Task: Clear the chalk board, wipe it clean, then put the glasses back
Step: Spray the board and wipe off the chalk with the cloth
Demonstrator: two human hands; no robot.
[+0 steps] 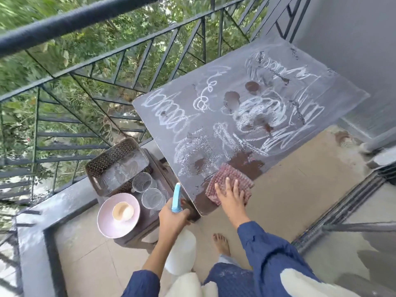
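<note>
While chalk still covers most of the chalk board (246, 116), wiping step just begun at its 6 o'clock corner. Right hand (231, 198) flat, open on cloth (229, 179); left hand (173, 219) gripping spray bottle (177, 243). Glasses (147, 189) parked at 9 o'clock. Next: sweep toward 12.

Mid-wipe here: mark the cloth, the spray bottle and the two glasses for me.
cloth (225, 176): head view, bare checked upper part above the right hand.
spray bottle (177, 199): head view, blue nozzle above the left hand.
far glass (141, 182): head view, its rim.
near glass (153, 198): head view, its rim.
</note>
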